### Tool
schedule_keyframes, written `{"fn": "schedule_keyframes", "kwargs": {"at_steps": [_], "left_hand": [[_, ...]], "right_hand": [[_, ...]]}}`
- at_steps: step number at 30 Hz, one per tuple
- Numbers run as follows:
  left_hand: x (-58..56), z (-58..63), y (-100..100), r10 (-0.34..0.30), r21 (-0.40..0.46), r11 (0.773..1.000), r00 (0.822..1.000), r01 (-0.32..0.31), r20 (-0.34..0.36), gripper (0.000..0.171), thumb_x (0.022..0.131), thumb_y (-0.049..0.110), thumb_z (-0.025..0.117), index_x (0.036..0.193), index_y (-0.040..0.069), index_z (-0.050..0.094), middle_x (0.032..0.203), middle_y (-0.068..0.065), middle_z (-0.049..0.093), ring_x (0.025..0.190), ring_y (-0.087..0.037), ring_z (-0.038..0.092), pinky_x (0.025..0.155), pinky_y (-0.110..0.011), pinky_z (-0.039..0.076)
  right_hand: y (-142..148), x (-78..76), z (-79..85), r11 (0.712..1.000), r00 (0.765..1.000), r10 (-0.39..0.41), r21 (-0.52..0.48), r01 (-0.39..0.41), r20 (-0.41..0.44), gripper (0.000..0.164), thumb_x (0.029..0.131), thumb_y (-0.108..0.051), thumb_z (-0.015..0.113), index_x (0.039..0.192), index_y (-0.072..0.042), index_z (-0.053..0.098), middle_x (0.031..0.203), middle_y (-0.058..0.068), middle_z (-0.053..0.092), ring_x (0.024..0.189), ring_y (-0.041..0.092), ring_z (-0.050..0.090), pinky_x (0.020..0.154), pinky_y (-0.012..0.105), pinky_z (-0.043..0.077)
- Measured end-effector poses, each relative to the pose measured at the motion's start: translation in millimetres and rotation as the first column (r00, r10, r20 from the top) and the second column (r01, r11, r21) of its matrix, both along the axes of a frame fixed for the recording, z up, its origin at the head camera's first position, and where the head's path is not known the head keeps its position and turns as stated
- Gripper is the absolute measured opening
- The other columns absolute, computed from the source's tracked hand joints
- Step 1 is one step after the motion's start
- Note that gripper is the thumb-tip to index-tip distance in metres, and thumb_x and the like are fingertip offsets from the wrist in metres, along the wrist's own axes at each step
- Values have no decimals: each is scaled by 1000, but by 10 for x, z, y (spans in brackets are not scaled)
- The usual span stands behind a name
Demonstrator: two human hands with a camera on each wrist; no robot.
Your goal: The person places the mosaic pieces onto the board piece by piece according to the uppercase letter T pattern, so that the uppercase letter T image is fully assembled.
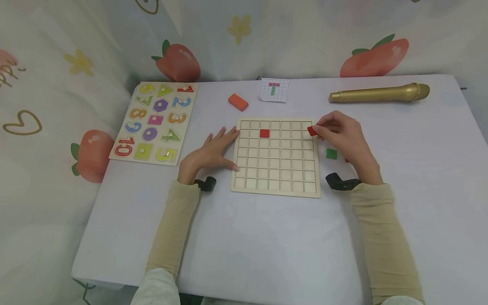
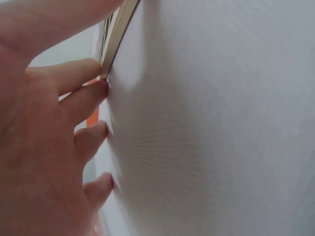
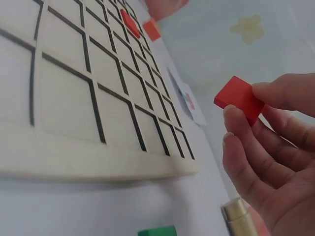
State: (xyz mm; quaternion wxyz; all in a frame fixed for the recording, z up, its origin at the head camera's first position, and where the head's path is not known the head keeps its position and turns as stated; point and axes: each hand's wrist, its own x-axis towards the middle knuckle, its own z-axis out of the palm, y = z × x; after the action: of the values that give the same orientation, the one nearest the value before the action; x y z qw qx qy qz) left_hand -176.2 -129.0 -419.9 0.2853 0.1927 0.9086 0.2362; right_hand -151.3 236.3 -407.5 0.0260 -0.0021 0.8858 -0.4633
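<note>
A pale wooden grid board [image 1: 274,163] lies in the middle of the table. One red square tile [image 1: 264,133] sits in a cell of its second row, left of centre. My right hand [image 1: 345,135] pinches another red square tile [image 3: 238,96] between thumb and fingers, raised over the board's upper right corner. With fingers spread, my left hand [image 1: 209,153] rests at the board's left edge; the thumb and a fingertip reach its rim. Right of the board lies a green square tile [image 1: 331,153], and a sliver of red [image 1: 347,160] shows beside my right wrist, mostly hidden.
Behind the board are an orange block [image 1: 238,102] and a grid card [image 1: 274,90] with a red and green T pattern. A gold microphone [image 1: 379,93] lies at the back right. To the left is a number and shape puzzle board [image 1: 152,159]. Printed curtains border the table.
</note>
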Motion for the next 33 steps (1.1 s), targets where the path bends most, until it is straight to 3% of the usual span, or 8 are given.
{"fn": "schedule_keyframes", "kwargs": {"at_steps": [5,13,23,33], "left_hand": [[2,5,-2,0,2,1000,1000,0,-5,114,81,35,88,167,20,13,175,4,3,161,-21,-11,129,-48,-13],[0,-3,-1,1,3,1000,1000,-1,-3,115,81,34,88,167,20,13,175,4,3,161,-20,-11,129,-47,-13],[8,-7,-1,-4,1,1000,1000,4,-5,112,83,35,86,167,20,14,175,4,3,161,-21,-11,129,-48,-13],[7,-1,5,1,6,1000,1000,-1,-8,111,83,34,86,167,20,14,175,4,3,161,-21,-11,129,-48,-13]], "right_hand": [[-144,8,-16,997,999,-21,-73,19,-27,31,99,-28,70,119,-5,63,109,9,71,81,1,68,74,11,51],[-289,2,-29,986,999,20,-167,-16,25,29,99,-17,68,126,-5,64,109,7,69,84,3,72,80,12,54],[-392,23,-44,988,993,91,-129,-81,74,33,100,-18,68,131,-8,64,118,12,70,89,1,71,88,13,47],[-432,16,-45,992,989,111,-79,-103,93,35,99,-16,69,133,-10,65,113,15,76,91,0,72,96,23,48]]}}
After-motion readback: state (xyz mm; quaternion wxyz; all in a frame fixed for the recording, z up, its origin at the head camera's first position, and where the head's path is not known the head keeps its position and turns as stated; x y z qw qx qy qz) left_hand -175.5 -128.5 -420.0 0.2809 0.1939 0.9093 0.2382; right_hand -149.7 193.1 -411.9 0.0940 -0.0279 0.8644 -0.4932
